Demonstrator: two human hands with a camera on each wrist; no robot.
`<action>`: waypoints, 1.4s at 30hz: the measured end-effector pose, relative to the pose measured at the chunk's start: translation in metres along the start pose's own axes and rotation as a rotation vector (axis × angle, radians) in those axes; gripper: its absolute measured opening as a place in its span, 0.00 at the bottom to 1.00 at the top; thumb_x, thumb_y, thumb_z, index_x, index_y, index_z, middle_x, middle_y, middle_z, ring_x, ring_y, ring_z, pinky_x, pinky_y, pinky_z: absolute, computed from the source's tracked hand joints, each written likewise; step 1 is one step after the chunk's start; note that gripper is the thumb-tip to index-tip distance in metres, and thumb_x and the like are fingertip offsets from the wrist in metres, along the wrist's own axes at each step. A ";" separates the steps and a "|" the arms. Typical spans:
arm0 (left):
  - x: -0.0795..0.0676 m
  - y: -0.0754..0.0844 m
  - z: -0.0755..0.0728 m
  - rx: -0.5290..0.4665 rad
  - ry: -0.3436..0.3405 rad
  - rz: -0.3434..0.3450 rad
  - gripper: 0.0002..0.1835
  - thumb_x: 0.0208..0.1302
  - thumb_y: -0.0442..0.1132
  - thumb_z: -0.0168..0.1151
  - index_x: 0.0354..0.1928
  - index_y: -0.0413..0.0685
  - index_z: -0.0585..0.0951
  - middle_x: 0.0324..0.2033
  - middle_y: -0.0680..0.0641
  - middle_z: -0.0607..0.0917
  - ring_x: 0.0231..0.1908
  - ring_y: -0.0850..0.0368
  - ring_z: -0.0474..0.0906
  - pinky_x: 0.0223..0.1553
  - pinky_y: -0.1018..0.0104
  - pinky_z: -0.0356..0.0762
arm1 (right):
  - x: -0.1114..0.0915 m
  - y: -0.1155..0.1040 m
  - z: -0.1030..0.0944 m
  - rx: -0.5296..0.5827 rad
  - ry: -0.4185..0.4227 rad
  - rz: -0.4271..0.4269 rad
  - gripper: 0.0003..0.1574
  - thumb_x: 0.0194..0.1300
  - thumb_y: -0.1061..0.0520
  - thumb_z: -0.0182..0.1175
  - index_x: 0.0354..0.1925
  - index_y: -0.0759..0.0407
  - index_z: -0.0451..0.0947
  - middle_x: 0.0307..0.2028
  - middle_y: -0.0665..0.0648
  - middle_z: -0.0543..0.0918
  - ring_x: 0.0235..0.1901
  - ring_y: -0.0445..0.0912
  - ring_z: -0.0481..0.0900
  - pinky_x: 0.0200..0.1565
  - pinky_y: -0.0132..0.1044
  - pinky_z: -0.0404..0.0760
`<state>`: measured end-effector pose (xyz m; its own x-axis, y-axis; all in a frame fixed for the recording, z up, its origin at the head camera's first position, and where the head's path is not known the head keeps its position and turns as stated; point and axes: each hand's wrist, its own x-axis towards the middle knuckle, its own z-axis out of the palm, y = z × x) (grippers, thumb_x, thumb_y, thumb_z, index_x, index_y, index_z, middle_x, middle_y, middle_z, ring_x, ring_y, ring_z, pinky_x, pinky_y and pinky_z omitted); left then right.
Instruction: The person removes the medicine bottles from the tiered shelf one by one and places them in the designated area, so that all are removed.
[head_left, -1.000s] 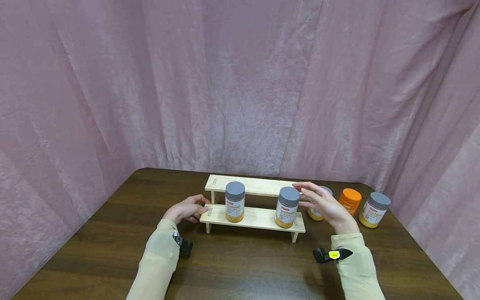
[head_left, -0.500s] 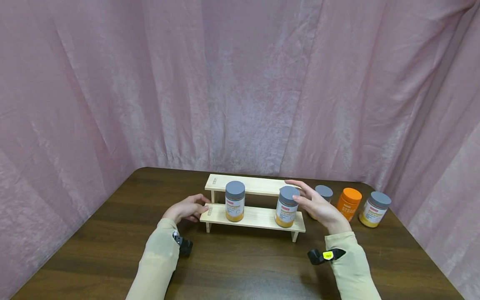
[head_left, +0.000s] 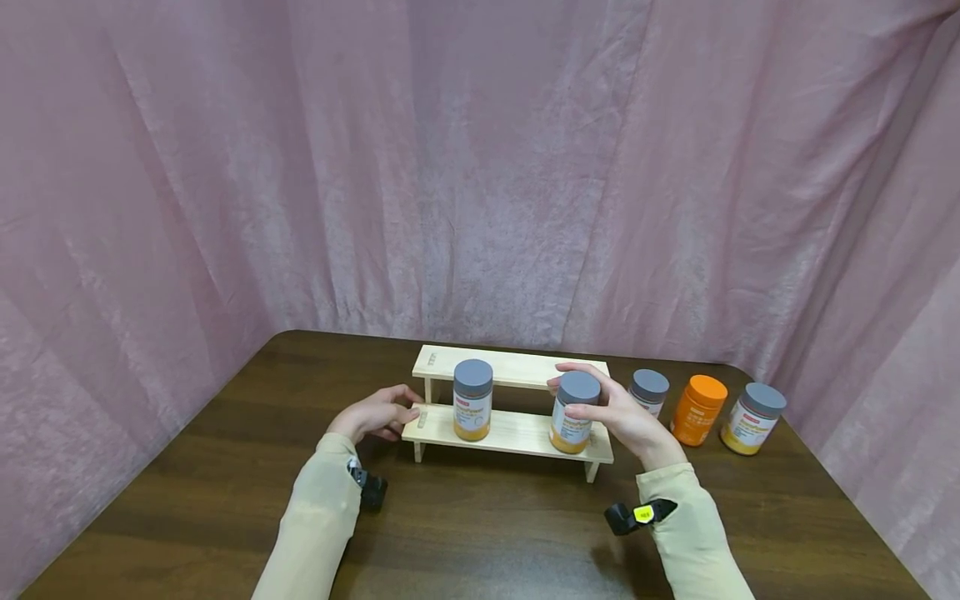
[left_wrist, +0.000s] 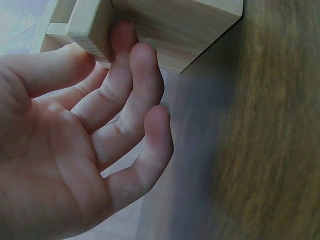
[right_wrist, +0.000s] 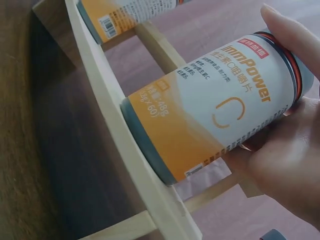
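A two-tier wooden shelf [head_left: 510,429] bears two grey-lidded supplement jars on its lower board, both upright. My left hand [head_left: 372,415] holds the left end of that board; in the left wrist view the thumb lies on the board's edge, the index finger behind it, and the other fingers [left_wrist: 145,75] are bent loosely. Around the right-hand supplement jar [head_left: 572,425] is my right hand [head_left: 637,423], thumb across its front and fingers behind, near the lid. The jar's base still stands on the board in the right wrist view. The left supplement jar [head_left: 472,404] stands untouched.
Right of the shelf, an orange bottle [head_left: 697,410] stands between two more grey-lidded jars, one nearer [head_left: 752,419] the table's right side and one [head_left: 649,390] partly behind my right hand. The brown wooden table [head_left: 480,533] meets pink curtains [head_left: 495,183] at the back.
My right hand has moved left from beside the right-hand jar to close around it. The left hand stays at the shelf's end, and the jars keep their places.
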<state>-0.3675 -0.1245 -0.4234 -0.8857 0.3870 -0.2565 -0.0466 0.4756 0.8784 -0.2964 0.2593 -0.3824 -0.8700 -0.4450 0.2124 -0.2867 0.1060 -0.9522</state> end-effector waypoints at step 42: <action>0.000 0.000 -0.002 -0.007 -0.013 -0.005 0.20 0.68 0.41 0.57 0.58 0.41 0.70 0.29 0.51 0.82 0.28 0.60 0.80 0.32 0.65 0.75 | -0.045 -0.013 -0.062 0.228 -0.041 -0.309 0.26 0.68 0.75 0.39 0.59 0.61 0.68 0.53 0.52 0.81 0.54 0.44 0.81 0.55 0.35 0.76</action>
<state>-0.3681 -0.1259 -0.4226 -0.8794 0.3950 -0.2658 -0.0539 0.4720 0.8800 -0.2785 0.3333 -0.3659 -0.7386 -0.4606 0.4922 -0.4322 -0.2368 -0.8701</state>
